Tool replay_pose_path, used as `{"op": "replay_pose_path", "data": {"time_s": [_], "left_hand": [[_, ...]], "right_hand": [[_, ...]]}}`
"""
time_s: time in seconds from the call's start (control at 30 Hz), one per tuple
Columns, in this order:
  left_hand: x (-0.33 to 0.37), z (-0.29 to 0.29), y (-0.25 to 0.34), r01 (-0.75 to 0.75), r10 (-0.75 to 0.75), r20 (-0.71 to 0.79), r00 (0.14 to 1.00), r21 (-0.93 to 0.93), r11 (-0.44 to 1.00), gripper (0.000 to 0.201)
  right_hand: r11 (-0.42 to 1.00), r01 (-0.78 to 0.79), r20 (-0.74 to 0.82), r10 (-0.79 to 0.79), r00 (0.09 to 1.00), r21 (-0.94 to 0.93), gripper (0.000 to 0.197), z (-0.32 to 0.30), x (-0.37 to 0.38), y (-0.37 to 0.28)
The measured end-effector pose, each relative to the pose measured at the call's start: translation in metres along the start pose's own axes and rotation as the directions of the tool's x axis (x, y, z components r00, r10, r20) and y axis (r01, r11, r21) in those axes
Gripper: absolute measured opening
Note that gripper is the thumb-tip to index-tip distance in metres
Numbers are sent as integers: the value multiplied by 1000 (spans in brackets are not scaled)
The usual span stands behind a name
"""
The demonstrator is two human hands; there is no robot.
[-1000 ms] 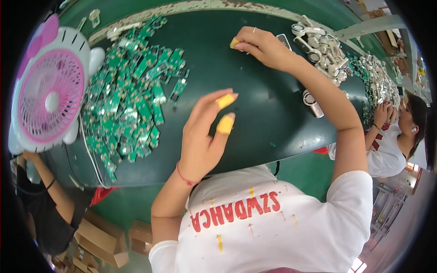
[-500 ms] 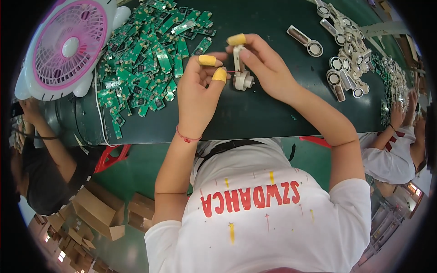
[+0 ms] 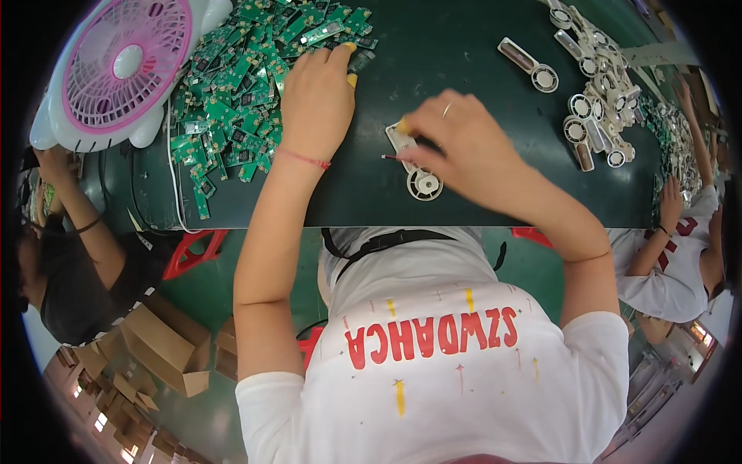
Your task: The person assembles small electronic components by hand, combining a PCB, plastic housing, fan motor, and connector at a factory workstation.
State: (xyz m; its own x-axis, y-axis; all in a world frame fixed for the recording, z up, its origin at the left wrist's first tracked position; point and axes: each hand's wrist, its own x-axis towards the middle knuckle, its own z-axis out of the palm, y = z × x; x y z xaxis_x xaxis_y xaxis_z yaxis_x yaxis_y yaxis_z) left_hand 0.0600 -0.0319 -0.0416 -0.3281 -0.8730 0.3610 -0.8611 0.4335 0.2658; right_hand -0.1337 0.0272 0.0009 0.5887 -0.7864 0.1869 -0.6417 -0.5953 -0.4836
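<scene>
At the right edge of the pile of green circuit boards (image 3: 239, 100) is my left hand (image 3: 317, 100). Its yellow-covered finger and thumb are on either side of a dark, blurred circuit board (image 3: 362, 62) and appear to grip it; the contact is partly hidden. A white handheld-fan housing (image 3: 424, 185) lies low over the table, its round end towards me. My right hand (image 3: 468, 147) closes on its handle part, index finger at the far edge and thumb across it. A short red wire (image 3: 390, 158) sticks out to the left beside the thumb.
A pink and white fan (image 3: 127, 62) stands at the far left, with a white cable (image 3: 171, 170) running down beside it. One fan housing (image 3: 529, 66) lies right of centre, near a heap of housings (image 3: 599, 100). Co-workers sit at both sides; cardboard boxes (image 3: 166, 348) stand lower left.
My left hand has left the fan housing and moved up to the circuit boards. My right hand has lowered the housing towards me and turned it, so its round open face shows.
</scene>
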Motion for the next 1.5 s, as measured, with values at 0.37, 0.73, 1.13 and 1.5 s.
{"op": "replay_pose_path", "data": {"time_s": [0.37, 0.73, 1.13, 1.5], "left_hand": [[-27, -25, 20, 254, -359, -89, 929, -551, 795, 19], [-27, -31, 49, 142, -366, 107, 924, -987, 70, 18], [-33, -34, 73, -81, -64, -174, 983, -713, 697, 34], [-32, -33, 68, -233, 66, -301, 951, -560, 795, 40]], "right_hand": [[958, -86, 144, 48, 988, 272, 18, 8, -15, 2], [481, -328, 229, 254, 940, 813, 13, -9, -16, 7], [457, -309, 106, 416, 903, 834, 17, -12, -8, -8], [540, -239, -27, 437, 899, 807, 11, -14, -9, -17]]}}
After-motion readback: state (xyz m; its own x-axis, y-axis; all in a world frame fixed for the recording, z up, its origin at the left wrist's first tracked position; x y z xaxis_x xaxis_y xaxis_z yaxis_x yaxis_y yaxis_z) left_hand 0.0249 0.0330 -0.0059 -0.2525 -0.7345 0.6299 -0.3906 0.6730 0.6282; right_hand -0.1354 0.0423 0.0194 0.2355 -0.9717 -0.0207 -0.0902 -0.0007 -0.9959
